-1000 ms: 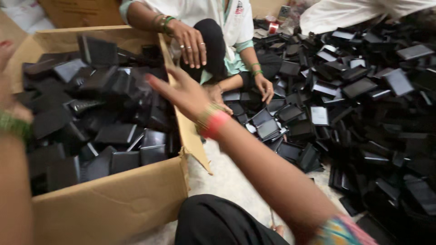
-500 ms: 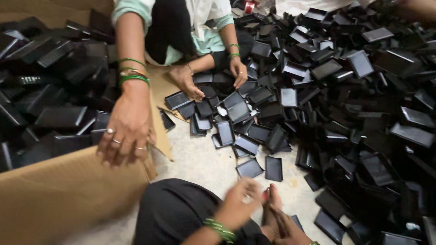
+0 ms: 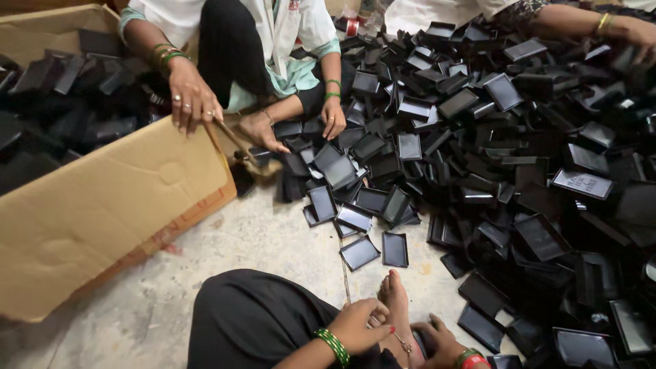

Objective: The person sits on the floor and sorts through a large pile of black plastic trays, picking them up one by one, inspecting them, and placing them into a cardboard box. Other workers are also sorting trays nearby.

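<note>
Pulling back from the brown cardboard box (image 3: 116,205), I rested my left hand (image 3: 359,326), grip unclear, and right hand (image 3: 443,339), grip apart, by my bare foot (image 3: 395,301).

We note one large brown cardboard box (image 3: 102,205) at the left, sitting on the concrete floor, its near wall bowed outward and one corner flap bent toward the middle of the scene; it is filled with black rectangular tray-like pieces (image 3: 68,102) lying at all angles. To the right, a wide heap of the same shallow black trays (image 3: 519,171) covers the floor, several loose ones just beside our feet. One tray at the right carries a pale printed label (image 3: 583,183) on its flat face. At the top edge, a small red-and-white roll (image 3: 351,27) sits behind the heap, too small to identify. We see no signs or screens.
</note>
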